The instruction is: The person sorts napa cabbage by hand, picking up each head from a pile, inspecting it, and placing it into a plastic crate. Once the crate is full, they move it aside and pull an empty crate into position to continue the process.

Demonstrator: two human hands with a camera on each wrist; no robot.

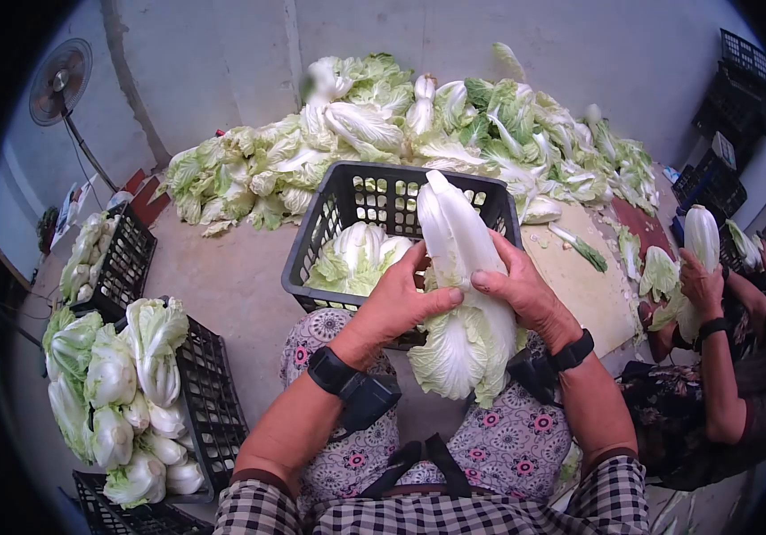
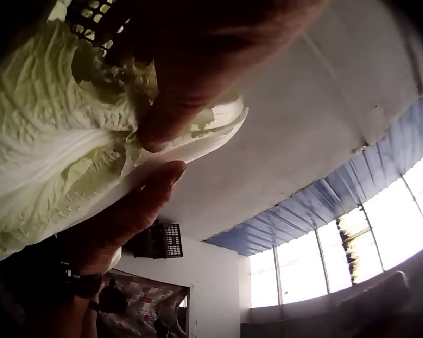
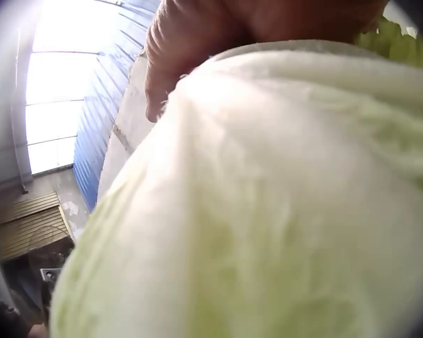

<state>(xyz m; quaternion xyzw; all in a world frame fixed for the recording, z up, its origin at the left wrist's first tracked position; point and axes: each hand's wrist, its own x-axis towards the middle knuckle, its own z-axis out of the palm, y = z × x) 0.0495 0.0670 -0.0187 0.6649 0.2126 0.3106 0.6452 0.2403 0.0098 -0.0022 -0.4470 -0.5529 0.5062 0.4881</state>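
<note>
A napa cabbage is held upright over my lap, its white base up and its pale green leaf end down. My left hand grips it from the left and my right hand from the right, both thumbs lying across the near side. Loose leaf edges show by the thumbs in the left wrist view. In the right wrist view the cabbage fills most of the picture and hides part of the hand. Just beyond sits a black plastic crate with cabbages inside.
Loose outer leaves are heaped along the wall. To the left stand a crate full of cabbages and a fan. A green-topped stalk lies on a board. At right another person's hand holds a cabbage.
</note>
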